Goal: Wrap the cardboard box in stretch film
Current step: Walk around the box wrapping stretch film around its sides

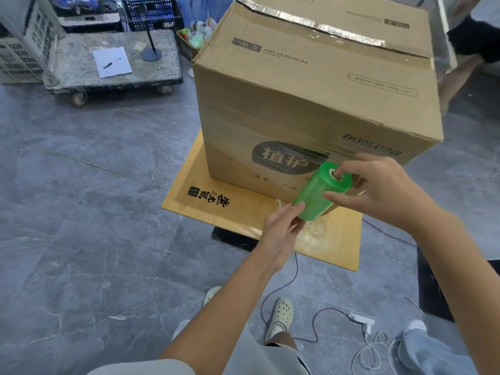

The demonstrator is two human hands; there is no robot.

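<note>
A large cardboard box (311,85) with printed lettering stands on a wooden board (216,209) on the floor. A band of clear stretch film (270,123) lies across its near face. A green roll of stretch film (315,194) is held tilted in front of the box's lower near face. My right hand (378,190) grips the roll's top end, with a finger in the core. My left hand (281,228) holds the roll's bottom end from below.
A flat trolley (113,60) with a sheet of paper and a small black stand sits at the back left, with crates behind it. Cables and a white plug (362,320) lie on the grey floor by my feet. Another person's leg (422,345) is at the lower right.
</note>
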